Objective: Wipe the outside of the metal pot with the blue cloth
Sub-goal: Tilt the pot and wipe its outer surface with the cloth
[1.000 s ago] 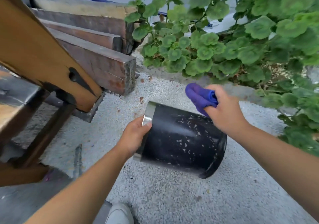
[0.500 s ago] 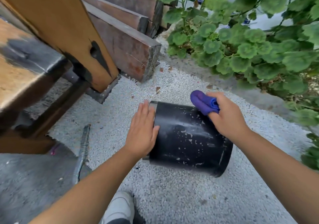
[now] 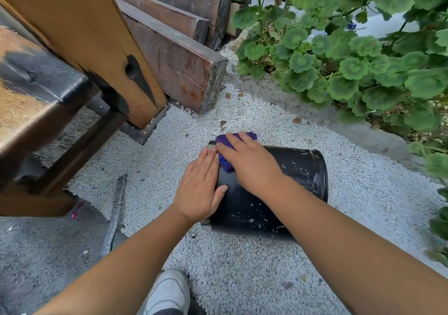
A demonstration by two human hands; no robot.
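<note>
Two hands press blue cloth (image 3: 225,154) onto black, speckled pot (image 3: 291,183).

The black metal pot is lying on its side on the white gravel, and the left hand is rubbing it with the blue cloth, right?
Not quite: in the head view the right hand presses the blue cloth on the black metal pot. The left hand only rests flat near its rim. The pot does lie sideways on the white gravel.

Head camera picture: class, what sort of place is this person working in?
Probably a garden or yard: white gravel underfoot, a leafy green plant along the edge, and weathered timber beams stacked nearby.
</note>
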